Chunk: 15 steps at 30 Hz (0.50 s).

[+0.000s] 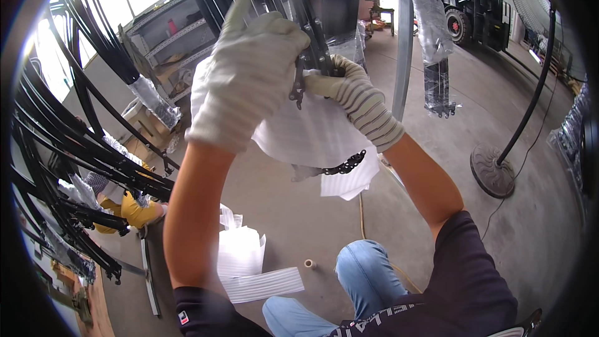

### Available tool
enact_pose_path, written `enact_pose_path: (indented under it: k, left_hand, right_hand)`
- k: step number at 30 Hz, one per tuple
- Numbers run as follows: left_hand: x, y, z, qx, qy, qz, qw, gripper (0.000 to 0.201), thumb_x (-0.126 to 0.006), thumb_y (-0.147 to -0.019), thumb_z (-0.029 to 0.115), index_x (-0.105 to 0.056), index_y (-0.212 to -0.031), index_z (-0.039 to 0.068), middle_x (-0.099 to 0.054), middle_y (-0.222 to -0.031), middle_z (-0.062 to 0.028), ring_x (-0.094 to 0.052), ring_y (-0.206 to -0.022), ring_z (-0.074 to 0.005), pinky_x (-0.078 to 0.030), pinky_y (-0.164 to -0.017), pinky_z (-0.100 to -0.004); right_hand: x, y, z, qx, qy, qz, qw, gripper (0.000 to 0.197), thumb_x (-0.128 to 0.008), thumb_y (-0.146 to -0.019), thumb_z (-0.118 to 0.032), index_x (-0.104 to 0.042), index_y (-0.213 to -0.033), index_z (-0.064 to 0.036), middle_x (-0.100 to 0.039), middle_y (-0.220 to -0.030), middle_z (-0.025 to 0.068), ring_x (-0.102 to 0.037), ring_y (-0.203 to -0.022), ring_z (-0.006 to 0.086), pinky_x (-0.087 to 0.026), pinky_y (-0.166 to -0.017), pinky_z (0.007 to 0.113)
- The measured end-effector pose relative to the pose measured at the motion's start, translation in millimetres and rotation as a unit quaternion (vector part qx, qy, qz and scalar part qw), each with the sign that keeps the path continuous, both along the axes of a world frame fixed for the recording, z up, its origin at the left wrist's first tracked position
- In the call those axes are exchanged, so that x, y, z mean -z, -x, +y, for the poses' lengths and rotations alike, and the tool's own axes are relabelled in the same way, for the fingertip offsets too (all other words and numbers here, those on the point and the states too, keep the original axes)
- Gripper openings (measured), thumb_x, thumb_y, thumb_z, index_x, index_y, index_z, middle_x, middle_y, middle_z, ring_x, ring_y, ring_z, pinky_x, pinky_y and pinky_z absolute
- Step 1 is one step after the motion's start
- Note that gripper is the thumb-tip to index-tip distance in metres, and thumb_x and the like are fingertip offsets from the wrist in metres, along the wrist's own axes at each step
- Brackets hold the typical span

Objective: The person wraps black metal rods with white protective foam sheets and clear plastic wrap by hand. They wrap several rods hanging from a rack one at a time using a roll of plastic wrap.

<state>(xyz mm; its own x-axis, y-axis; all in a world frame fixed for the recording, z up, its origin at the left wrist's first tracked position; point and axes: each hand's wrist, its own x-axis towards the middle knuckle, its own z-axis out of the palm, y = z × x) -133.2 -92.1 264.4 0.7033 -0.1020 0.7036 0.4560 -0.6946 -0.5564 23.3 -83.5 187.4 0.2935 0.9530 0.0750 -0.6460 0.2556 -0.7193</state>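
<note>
Both my hands wear pale knit work gloves and are raised in front of me. My left hand (pixel 249 78) has its thumb pointing up and its fingers curled beside a bundle of black metal bars (pixel 315 37); its fingertips are hidden. From the right, my right hand (pixel 365 100), in a striped glove, is closed around the lower ends of the bars, thumb in front. A white foam sheet (pixel 299 131) hangs below and behind both hands. Under its lower edge a black perforated end piece (pixel 346 164) shows.
More black bars (pixel 81 156) hang at left, near a person in yellow trousers (pixel 134 209). White foam sheets (pixel 240 253) and a small roll (pixel 309 264) lie on the floor. A plastic-wrapped bar (pixel 433 43), a fan stand (pixel 493 170) and a forklift (pixel 474 9) are at right.
</note>
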Motion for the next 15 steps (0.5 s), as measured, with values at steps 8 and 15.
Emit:
enact_pose_path:
  k: [8, 15]
  left_hand:
    - [-32, -31, 13, -0.088, 0.095, 0.144, 0.981, 0.016, -0.053, -0.079, 0.022, -0.062, -0.090, 0.014, -0.059, -0.101, -0.0022, -0.042, -0.114, -0.0169, 0.001, -0.106, -0.0470]
    - [-30, -52, 29, -0.237, 0.007, 0.223, 0.946, 0.033, -0.047, -0.079, 0.036, -0.061, -0.099, 0.014, -0.054, -0.109, -0.0037, -0.035, -0.118, -0.0179, -0.008, -0.097, -0.0604]
  right_hand:
    - [3, -19, -34, 0.055, -0.094, -0.278, 0.955, 0.017, -0.069, -0.067, -0.015, -0.063, -0.081, -0.0068, -0.060, -0.074, -0.0033, -0.052, -0.067, 0.0047, -0.042, -0.064, 0.019]
    - [1, -14, -42, 0.034, -0.121, -0.232, 0.965, 0.020, -0.072, -0.065, -0.012, -0.063, -0.083, -0.0070, -0.061, -0.075, -0.0022, -0.052, -0.066, 0.0046, -0.042, -0.064, 0.019]
